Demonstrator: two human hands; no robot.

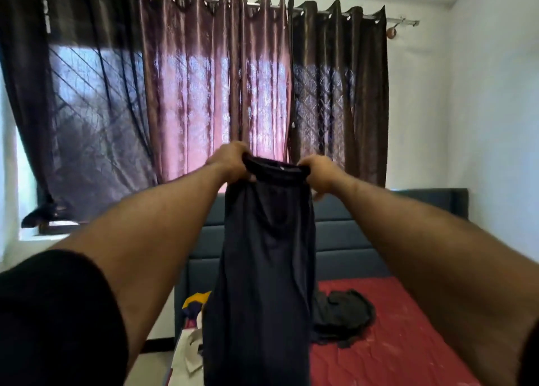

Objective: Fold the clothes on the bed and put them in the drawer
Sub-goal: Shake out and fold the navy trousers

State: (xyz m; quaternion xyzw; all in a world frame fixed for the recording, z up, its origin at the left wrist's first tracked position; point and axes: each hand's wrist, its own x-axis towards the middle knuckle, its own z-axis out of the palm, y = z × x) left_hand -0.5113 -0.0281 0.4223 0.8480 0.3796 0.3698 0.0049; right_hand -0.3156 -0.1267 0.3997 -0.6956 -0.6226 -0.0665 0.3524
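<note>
Left hand (230,159), right hand (320,172): each grip clamped on waistband of long dark navy garment (262,269), held aloft. Risk: uneven pull skews fold; hem may snag crumpled black cloth (344,315) on red-sheeted bed (408,342).

Matt dark cloth garment (262,269); glossy satin curtains (215,88); metal rod (402,21).

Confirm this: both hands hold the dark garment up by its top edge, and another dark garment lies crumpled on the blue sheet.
One error: the sheet is red, not blue, as the head view shows. Both hands, left and right, do hold the dark garment by its top edge; another dark garment lies crumpled there.
</note>
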